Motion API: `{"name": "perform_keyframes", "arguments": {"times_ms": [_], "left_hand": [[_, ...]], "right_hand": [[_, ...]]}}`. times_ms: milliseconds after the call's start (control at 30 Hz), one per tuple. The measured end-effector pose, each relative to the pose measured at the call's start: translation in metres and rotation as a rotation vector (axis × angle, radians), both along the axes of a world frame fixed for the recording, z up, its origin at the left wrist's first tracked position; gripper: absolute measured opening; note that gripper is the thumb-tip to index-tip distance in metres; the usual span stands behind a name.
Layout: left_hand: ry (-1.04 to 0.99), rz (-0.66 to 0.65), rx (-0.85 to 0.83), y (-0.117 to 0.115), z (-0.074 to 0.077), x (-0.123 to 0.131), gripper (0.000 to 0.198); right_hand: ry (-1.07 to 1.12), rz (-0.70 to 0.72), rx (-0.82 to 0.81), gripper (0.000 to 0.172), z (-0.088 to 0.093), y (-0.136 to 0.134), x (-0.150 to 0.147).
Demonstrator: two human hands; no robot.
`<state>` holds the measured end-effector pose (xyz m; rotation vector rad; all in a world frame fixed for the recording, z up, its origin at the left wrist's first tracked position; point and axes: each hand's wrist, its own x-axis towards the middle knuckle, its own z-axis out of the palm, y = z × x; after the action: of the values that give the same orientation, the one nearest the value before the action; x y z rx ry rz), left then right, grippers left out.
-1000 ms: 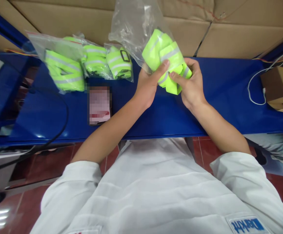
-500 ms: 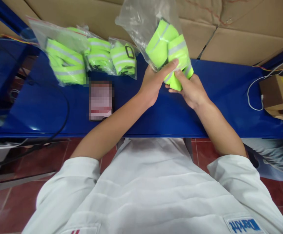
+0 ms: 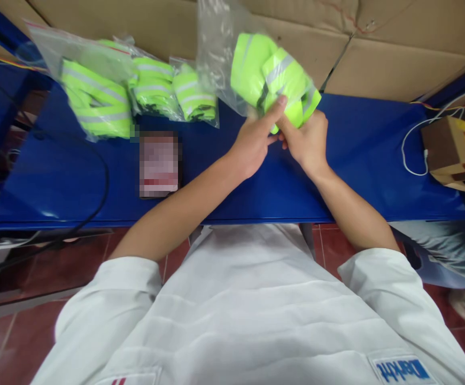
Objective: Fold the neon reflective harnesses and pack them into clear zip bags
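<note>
A folded neon-yellow reflective vest (image 3: 274, 77) with grey stripes sits mostly inside a clear plastic bag (image 3: 220, 53), held above the blue table (image 3: 356, 155). My left hand (image 3: 252, 141) grips the bag's lower edge, its forefinger stretched up against the vest. My right hand (image 3: 307, 141) is closed on the vest's lower end, where it sticks out of the bag.
Three bagged vests (image 3: 96, 99) lie in a row at the table's back left. A blurred card (image 3: 159, 163) lies in front of them, beside a black cable (image 3: 96, 198). A small cardboard box (image 3: 452, 152) with a white cord stands at the right. Cardboard sheets (image 3: 396, 48) line the back.
Both hands have lifted the vest and bag slightly up and away. More of the vest now sits inside the bag.
</note>
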<state>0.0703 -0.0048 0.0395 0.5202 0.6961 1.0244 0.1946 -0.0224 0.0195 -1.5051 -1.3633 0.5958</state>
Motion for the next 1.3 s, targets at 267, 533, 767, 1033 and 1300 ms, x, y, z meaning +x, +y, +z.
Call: {"name": "perform_keyframes", "arguments": {"times_ms": [267,533,767,1033,1300], "left_hand": [[0.031,-0.104,0.194,0.019,-0.012,-0.014,0.022],[0.105,-0.163,0.170,0.009,-0.018,-0.011,0.015],[0.102,-0.199,0.184,0.004,-0.025,-0.002,0.025],[0.147,-0.260,0.272,0.023,-0.026,-0.019,0.048],[0.107,-0.238,0.105,0.000,-0.030,0.007,0.039]], "right_hand": [[0.308,0.344,-0.216,0.035,0.008,0.002,0.009],[0.145,0.156,-0.001,0.040,-0.006,0.006,0.018],[0.003,0.097,0.087,0.051,-0.017,0.011,0.004],[-0.158,0.276,-0.019,0.045,-0.003,-0.005,0.008],[-0.518,-0.065,0.018,0.043,-0.012,0.007,0.006]]}}
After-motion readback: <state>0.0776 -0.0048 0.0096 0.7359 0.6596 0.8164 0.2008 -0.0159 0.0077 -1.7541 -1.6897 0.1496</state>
